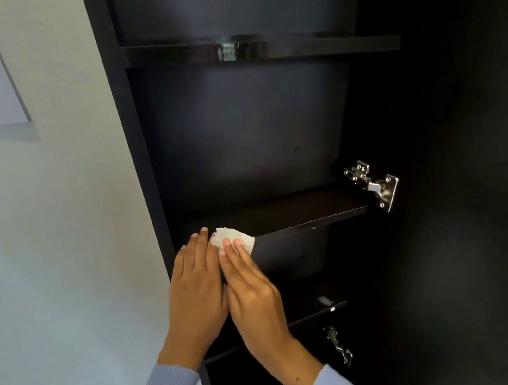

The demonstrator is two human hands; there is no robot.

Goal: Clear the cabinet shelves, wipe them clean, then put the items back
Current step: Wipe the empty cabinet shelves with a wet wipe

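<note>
shelves (pixel 282 212) cleared, wiping underway: right hand (pixel 252 295) fingers straight, pressing wipe (pixel 236 238); left hand (pixel 195 291) flat, released. restocking left.

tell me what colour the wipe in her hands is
White. The wipe shows best in the head view, against the dark shelf.

Both arms reach up and forward in pale ribbed sleeves. Left hand (pixel 197 293) is flat, fingers straight and together. Right hand (pixel 251 296) lies just beside it, touching, its straight fingertips (pixel 232 241) pressing forward.
</note>
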